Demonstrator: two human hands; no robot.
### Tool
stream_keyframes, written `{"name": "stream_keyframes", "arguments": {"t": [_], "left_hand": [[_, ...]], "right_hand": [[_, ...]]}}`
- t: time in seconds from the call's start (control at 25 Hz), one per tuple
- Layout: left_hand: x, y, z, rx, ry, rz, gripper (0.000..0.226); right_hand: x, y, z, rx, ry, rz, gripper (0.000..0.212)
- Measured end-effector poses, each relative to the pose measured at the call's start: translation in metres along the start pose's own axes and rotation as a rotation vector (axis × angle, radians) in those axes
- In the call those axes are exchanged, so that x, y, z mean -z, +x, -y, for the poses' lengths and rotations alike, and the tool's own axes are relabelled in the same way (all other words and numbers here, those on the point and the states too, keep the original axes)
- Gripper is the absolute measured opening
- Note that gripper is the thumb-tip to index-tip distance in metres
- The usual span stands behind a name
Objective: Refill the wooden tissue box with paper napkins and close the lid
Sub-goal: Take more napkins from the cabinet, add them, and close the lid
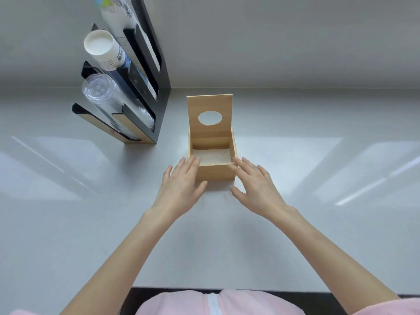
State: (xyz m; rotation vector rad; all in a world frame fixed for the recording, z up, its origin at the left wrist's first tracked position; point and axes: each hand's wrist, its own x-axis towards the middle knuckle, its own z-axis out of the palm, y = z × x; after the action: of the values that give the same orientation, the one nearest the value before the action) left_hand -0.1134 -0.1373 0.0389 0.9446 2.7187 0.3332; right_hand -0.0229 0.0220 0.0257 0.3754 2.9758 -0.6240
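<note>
A square wooden tissue box (214,172) stands on the grey counter in the middle of the view. Its lid (209,102), with an oval hole, is swung up and stands upright at the back edge. White paper napkins (213,156) lie flat inside the box. My left hand (181,185) hovers at the box's front left corner, fingers spread, holding nothing. My right hand (255,181) is at the front right corner, fingers apart, also holding nothing. Whether either hand touches the box I cannot tell.
A black and wood cup dispenser rack (145,71) stands at the back left against the wall, holding stacks of paper cups (104,51) and clear plastic cups (109,98). The counter's front edge (250,289) runs just before my body.
</note>
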Motion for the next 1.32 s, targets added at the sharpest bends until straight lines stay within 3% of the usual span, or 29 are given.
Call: {"name": "stream_keyframes", "arguments": {"t": [0.24, 0.76, 1.32], "left_hand": [[-0.02, -0.051, -0.022, 0.055, 0.003, 0.007, 0.065], [-0.081, -0.193, -0.086, 0.204, -0.006, -0.007, 0.07], [-0.114, -0.269, -0.108, 0.239, -0.038, -0.089, 0.068]], "right_hand": [[-0.009, -0.057, -0.006, -0.001, -0.026, 0.045, 0.063], [-0.036, -0.202, -0.035, 0.008, -0.07, 0.123, 0.06], [-0.056, -0.271, -0.029, 0.032, -0.052, 0.138, 0.06]]}}
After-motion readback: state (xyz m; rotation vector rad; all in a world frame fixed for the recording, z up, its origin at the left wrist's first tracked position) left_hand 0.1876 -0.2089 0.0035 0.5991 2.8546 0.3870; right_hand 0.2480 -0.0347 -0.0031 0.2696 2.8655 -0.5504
